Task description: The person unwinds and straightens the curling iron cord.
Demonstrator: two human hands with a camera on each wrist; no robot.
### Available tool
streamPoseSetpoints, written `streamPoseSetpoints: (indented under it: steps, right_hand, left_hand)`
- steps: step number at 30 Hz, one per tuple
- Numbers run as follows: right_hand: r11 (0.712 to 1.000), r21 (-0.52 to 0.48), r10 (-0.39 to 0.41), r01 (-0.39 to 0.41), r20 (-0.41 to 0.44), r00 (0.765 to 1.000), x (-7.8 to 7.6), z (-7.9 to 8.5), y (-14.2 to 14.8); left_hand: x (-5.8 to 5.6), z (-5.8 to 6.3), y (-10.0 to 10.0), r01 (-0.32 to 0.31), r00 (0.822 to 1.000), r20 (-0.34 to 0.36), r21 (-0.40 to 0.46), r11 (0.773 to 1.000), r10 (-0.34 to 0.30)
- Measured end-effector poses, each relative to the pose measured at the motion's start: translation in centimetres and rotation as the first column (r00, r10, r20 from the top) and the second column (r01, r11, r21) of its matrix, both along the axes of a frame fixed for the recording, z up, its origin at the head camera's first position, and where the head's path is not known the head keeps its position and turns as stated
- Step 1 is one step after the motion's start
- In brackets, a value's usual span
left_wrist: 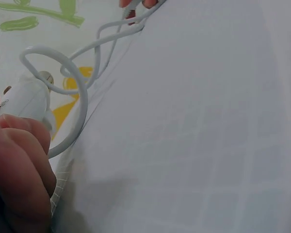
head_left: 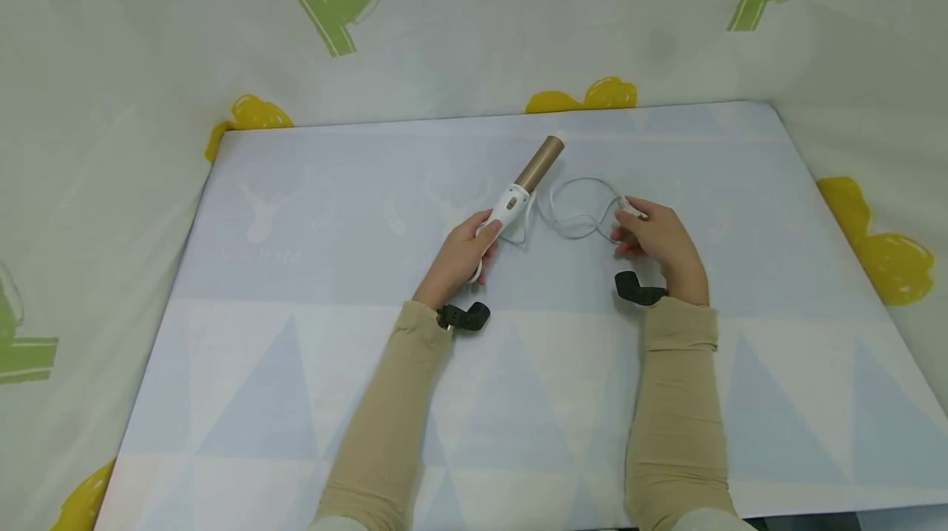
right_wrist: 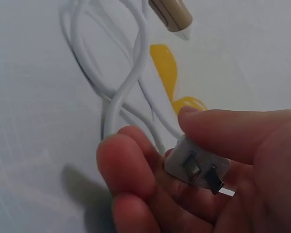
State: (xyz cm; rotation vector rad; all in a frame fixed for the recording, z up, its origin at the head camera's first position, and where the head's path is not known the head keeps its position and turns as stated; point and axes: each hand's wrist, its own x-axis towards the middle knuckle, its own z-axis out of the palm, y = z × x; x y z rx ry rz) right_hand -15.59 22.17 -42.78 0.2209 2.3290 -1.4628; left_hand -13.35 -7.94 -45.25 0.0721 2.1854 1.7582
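My left hand [head_left: 462, 255] grips the white handle of a curling iron [head_left: 511, 203], whose gold barrel points away and to the right. In the left wrist view, curled fingers [left_wrist: 24, 145] wrap the handle. Over to the right, my right hand [head_left: 657, 239] pinches a white power plug [right_wrist: 196, 162] between thumb and fingers. Its flat metal prongs face the right wrist camera. A white cord [head_left: 566, 226] lies in loose loops between the two hands, and the right wrist view shows part of it passing beside the fingertips.
Both hands are over a table with a pale blue and white patterned cover [head_left: 370, 383]. Behind it hangs a light curtain [head_left: 474, 29] with green and yellow prints. Black camera mounts [head_left: 465, 317] sit on both wrists.
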Motion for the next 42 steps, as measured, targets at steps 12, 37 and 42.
streamPoseSetpoints:
  steps: [12,37,42]
  right_hand:
    - [0.974,-0.170,-0.153,0.147,-0.024,0.988,0.0,-0.1,-0.1]
    - [0.841,-0.263,-0.502,0.472,-0.056,0.863,-0.7,-0.6,-0.4]
    - [0.830,-0.276,-0.518,0.485,-0.058,0.853,-0.7,-0.5,-0.6]
  left_hand:
    - [-0.1,0.4,-0.2,-0.040,0.999,0.040,0.098,0.994,0.036]
    - [0.4,1.4,-0.7,-0.005,1.000,-0.004,0.161,0.987,0.006]
    - [0.1,0.2,-0.8,-0.001,1.000,-0.005,0.182,0.983,0.002]
